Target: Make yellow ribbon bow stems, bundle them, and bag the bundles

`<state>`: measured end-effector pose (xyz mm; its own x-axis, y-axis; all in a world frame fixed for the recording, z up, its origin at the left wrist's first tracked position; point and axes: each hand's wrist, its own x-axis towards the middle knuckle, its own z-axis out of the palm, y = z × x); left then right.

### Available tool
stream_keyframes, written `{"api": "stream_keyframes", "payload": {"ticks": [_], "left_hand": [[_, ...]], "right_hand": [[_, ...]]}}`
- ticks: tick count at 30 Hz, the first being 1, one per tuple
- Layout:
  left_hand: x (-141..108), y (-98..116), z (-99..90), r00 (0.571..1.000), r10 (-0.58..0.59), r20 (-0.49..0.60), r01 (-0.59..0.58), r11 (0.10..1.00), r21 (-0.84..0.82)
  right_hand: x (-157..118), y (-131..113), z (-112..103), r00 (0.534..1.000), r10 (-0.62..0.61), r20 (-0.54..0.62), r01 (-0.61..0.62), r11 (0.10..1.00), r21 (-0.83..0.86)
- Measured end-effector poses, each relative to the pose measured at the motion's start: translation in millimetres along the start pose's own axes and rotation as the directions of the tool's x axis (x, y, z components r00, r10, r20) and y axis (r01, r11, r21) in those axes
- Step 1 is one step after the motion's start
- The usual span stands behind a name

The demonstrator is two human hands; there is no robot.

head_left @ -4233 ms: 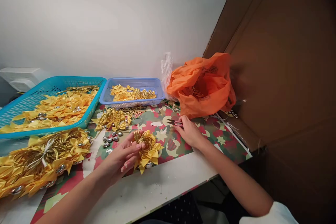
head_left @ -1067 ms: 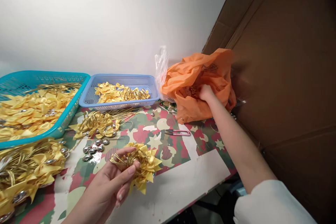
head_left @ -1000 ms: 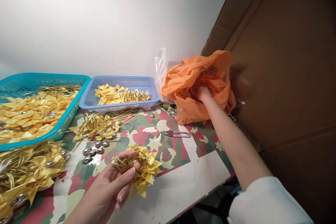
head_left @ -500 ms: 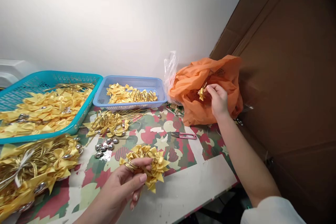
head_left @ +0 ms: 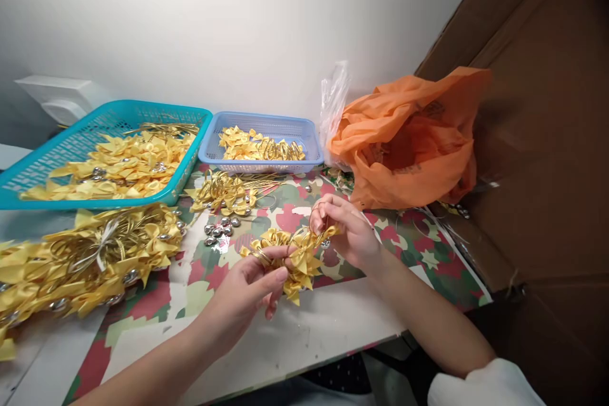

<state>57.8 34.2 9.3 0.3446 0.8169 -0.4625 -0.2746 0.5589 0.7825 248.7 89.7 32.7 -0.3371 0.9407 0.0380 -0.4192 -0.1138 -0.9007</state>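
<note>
My left hand (head_left: 247, 285) grips the bow bundle (head_left: 280, 257) above the bench (head_left: 304, 342); my right hand (head_left: 349, 235) pinches one gold-looped bow (head_left: 321, 231) against the bundle's right edge.

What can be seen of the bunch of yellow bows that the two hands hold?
The bunch is a cluster of small yellow ribbon bows, satin by the look, each on a loop of gold cord. The loops are gathered together, and the bows fan out with pointed tails. It is held just above the patterned table. The left hand pinches the loops from below; the right hand holds a bow at its right edge.
</note>
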Motion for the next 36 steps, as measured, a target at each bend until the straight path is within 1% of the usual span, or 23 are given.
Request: {"api": "stream_keyframes", "payload": {"ticks": [3,6,9,15,19,21,24,26,29,32,36], "left_hand": [[1.6,-0.6,0.2,0.999,0.037,-0.032,-0.037,0.999,0.001],[2.5,-1.2,0.8,0.997,0.057,-0.051,-0.057,0.998,-0.002],[2.9,-1.2,1.7,0.997,0.052,-0.049,-0.055,0.997,-0.051],[4.4,3.9,3.7,0.997,0.022,-0.07,-0.034,0.984,-0.174],[6.6,4.5,3.2,0.995,0.042,-0.096,-0.062,0.976,-0.21],[7.3,2.7,2.5,0.994,0.068,-0.087,-0.084,0.977,-0.194],[7.5,-0.7,1.9,0.991,0.121,-0.049,-0.126,0.984,-0.123],[7.4,-2.2,2.0,0.987,0.159,-0.037,-0.162,0.984,-0.078],[6.9,-2.5,2.5,0.979,0.201,-0.027,-0.202,0.978,-0.061],[6.2,-0.9,2.8,0.976,0.217,-0.033,-0.22,0.969,-0.116],[5.6,3.0,1.8,0.983,0.181,-0.009,-0.177,0.949,-0.259]], "right_hand": [[-3.0,7.5,2.6,0.999,0.023,0.049,-0.022,1.0,-0.003],[-5.3,9.0,3.9,0.998,0.026,0.065,-0.026,1.0,0.001],[-6.4,10.0,3.7,0.998,0.045,0.045,-0.045,0.999,0.002],[-7.6,13.1,-0.8,0.997,0.072,-0.041,-0.072,0.997,0.0],[-11.0,14.4,-2.2,0.997,0.059,-0.045,-0.06,0.998,-0.01],[-14.1,16.3,-2.3,1.0,0.012,-0.029,-0.013,0.999,-0.035],[-19.8,21.6,-2.6,0.994,-0.104,0.016,0.105,0.988,-0.112],[-23.2,25.8,-2.7,0.983,-0.173,0.059,0.181,0.965,-0.187],[-26.6,30.9,-2.9,0.967,-0.227,0.119,0.252,0.924,-0.287],[-28.0,34.4,-3.9,0.949,-0.27,0.161,0.311,0.88,-0.36],[-28.8,38.7,-5.4,0.921,-0.337,0.197,0.39,0.79,-0.473]]}}
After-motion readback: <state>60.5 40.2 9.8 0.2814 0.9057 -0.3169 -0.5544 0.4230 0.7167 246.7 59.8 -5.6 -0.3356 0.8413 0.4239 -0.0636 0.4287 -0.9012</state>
